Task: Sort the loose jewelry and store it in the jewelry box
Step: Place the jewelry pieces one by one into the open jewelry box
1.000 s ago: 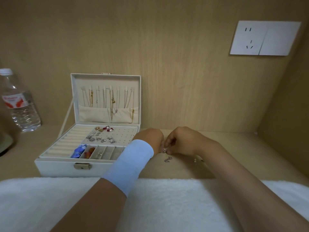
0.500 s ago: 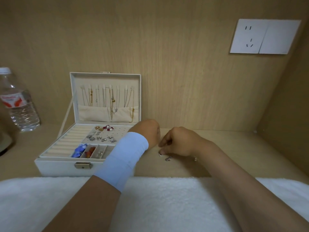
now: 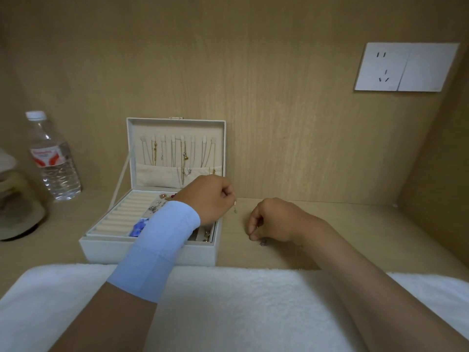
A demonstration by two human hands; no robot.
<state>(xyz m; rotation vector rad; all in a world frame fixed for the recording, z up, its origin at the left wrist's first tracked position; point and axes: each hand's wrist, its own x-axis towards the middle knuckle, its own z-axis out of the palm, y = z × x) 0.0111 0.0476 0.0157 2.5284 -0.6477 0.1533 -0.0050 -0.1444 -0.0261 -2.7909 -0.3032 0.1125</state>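
Blue wristband (image 3: pixel 162 240) on the left hand (image 3: pixel 208 199), pinching a dangling earring (image 3: pixel 235 208) over the right edge of the open jewelry box (image 3: pixel 152 252). Right hand (image 3: pixel 274 221) apart, curled, down on the shelf (image 3: pixel 355 224); hold on anything impossible to tell. Small silver charm (image 3: pixel 263 242) just beside it. Necklaces (image 3: pixel 184 156) inside the lid (image 3: pixel 177 123). Water bottle (image 3: pixel 54 161) back left; white towel (image 3: pixel 228 301) along the front edge.

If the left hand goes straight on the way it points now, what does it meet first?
Probably the back wall, just right of the lid. The left hand, pinching an earring, points forward and slightly right; depth is unclear, so it could clip the lid's edge.
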